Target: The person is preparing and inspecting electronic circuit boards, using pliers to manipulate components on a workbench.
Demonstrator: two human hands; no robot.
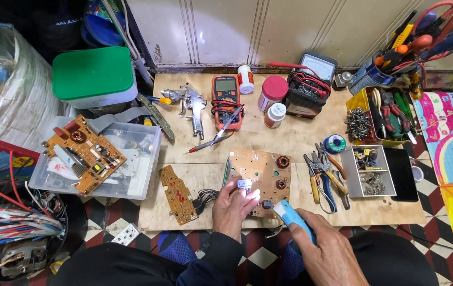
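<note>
A tan circuit board (261,169) with copper coils lies on the wooden worktop (290,137) in front of me. My left hand (232,207) rests on the board's near edge, fingertips pinching a small white component (244,184) lit by a bright glare. My right hand (323,253) grips a blue-and-white pen-shaped tool (292,217), its tip pointing at a small dark part (266,204) on the board's near edge. A narrow brown board (178,194) with black wires lies just left of my left hand.
Pliers and cutters (322,175) lie right of the board, beside a grey parts tray (370,172). Two multimeters (225,100), a spray gun (193,106), small bottles and a tool holder (396,53) stand behind. A clear box (131,175) with another board sits at left.
</note>
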